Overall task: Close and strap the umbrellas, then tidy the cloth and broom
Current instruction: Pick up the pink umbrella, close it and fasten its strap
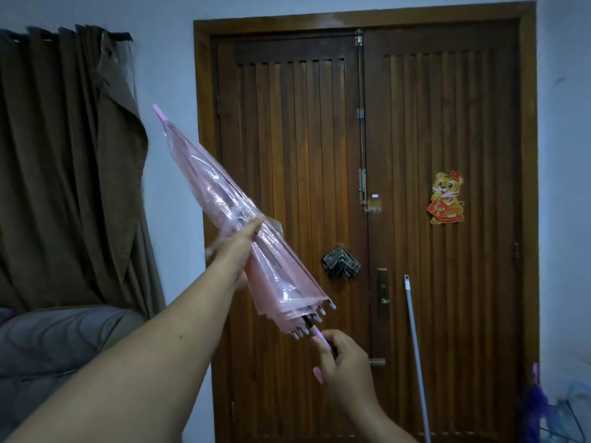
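Note:
A pink see-through umbrella [220, 203] is folded shut and held slanting in the air, its tip up to the left. My left hand [238, 251] grips the folded canopy around its middle. My right hand [343, 362] holds the pink handle below the rib tips. A striped cloth [340, 260] hangs on the wooden double door [447, 123]. A grey broom stick [415, 353] leans upright against the door to the right of my right hand.
Brown curtains [64, 171] hang at the left above a grey sofa [64, 343]. A tiger sticker [446, 198] is on the right door leaf. Purple and blue items [543, 407] sit at the bottom right corner.

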